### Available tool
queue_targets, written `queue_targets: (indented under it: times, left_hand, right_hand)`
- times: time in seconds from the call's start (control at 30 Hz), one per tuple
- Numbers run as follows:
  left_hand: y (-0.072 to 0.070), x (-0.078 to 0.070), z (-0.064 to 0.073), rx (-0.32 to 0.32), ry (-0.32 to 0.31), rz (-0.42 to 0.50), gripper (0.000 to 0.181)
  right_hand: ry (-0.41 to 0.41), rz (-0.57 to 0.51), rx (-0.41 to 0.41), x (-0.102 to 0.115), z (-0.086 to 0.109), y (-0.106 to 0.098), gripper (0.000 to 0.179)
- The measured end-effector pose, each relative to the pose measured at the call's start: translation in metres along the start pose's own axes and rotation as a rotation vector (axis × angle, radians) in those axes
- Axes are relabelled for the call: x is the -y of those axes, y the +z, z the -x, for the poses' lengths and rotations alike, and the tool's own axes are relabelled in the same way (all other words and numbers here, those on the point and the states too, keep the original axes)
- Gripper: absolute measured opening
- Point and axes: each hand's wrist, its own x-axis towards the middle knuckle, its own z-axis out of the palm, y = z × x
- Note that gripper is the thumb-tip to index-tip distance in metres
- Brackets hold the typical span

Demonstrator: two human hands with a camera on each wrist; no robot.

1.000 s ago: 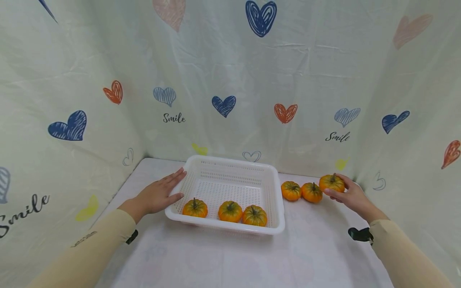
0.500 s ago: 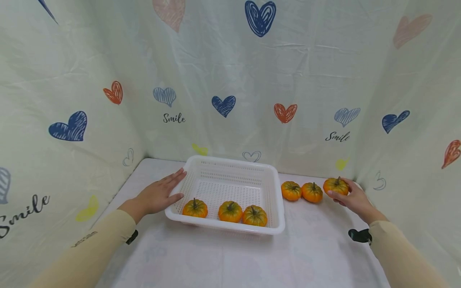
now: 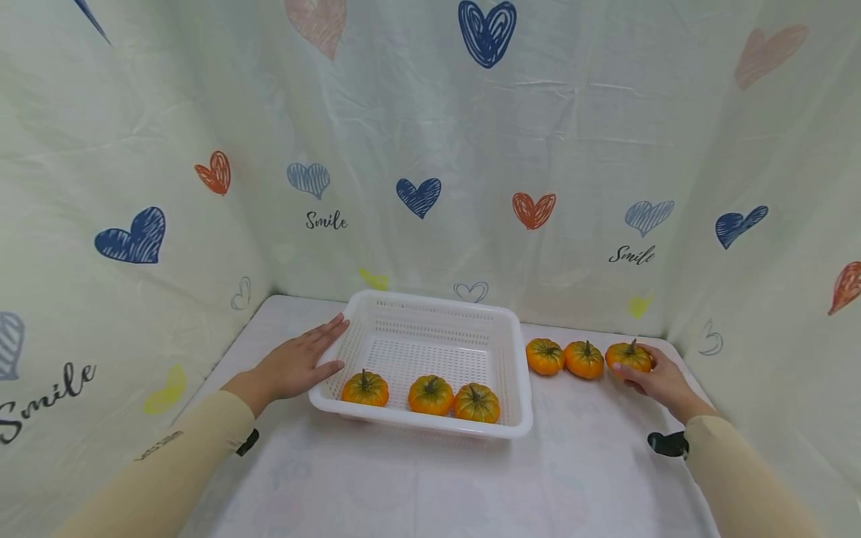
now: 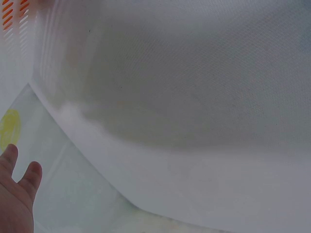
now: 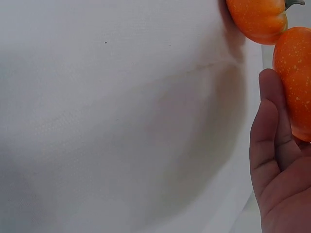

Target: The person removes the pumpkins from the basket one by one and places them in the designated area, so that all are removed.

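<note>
The right-hand grip (image 3: 662, 385) is closed around a ribbed orange-and-green mini pumpkin with a short dark stem (image 3: 625, 358), thumb on its near side and fingers round the back and right. That pumpkin sits at the right end of a row on the white cloth-covered surface (image 3: 417, 486), beside two matching mini pumpkins (image 3: 584, 360); whether its base bears full weight on the cloth is hard to tell.

This hold looks sound: on a round, ribbed body, pressure from opposite sides probably prevents rolling better than a pull on the stem. The stem points up, so a level hand suits it, and any sideways motion should be slow, since the middle pumpkin is just beside it and could be nudged.

The left-hand grip (image 3: 296, 364) lies with fingers extended on the left rim of the white perforated plastic basket (image 3: 430, 359); light pressure there should suffice to steady it.
</note>
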Motion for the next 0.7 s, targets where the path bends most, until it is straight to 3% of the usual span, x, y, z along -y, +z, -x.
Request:
queue_targets:
  times: [0.3,0.7]
  left_hand:
    - [0.0,0.0,0.0,0.006,-0.009,0.005,0.072]
    - [-0.004,-0.003,0.001,0.002,0.003,-0.002,0.073]
  right_hand:
    - [0.025,0.076,-0.028,-0.007,-0.003,0.003,0.113]
    - [0.044,0.071,-0.001,-0.012,-0.01,0.008,0.119]
